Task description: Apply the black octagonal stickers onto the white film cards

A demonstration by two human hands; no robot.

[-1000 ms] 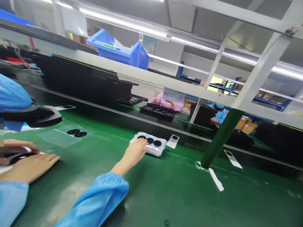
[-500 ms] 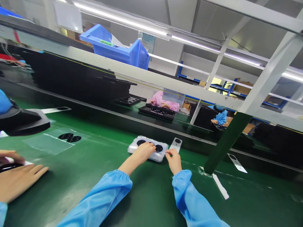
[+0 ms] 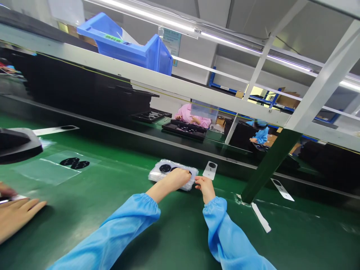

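A stack of clear plastic sheets [image 3: 155, 174] with black round pieces on top lies on the green table ahead of me. My left hand [image 3: 180, 177] rests over the right part of the stack, its fingers bent together; what they pinch, if anything, is hidden. At the stack's right end is my right hand [image 3: 203, 185], thumb and fingertips together near the plastic edge. Whatever is between them is too small to make out. Just behind my right hand lies a white card with a black oval [image 3: 210, 170].
On the left, a co-worker's hands [image 3: 19, 217] rest on the green table [image 3: 92, 210], near a clear sheet [image 3: 42, 170] with black discs. A green post [image 3: 271, 167], a white strip [image 3: 261, 217] and another white card [image 3: 283, 190] are at the right. A blue bin [image 3: 126, 52] sits above.
My left hand has moved right along the stack, uncovering more of the black round pieces at its left. The view has shifted slightly. My right hand remains at the stack's right end.
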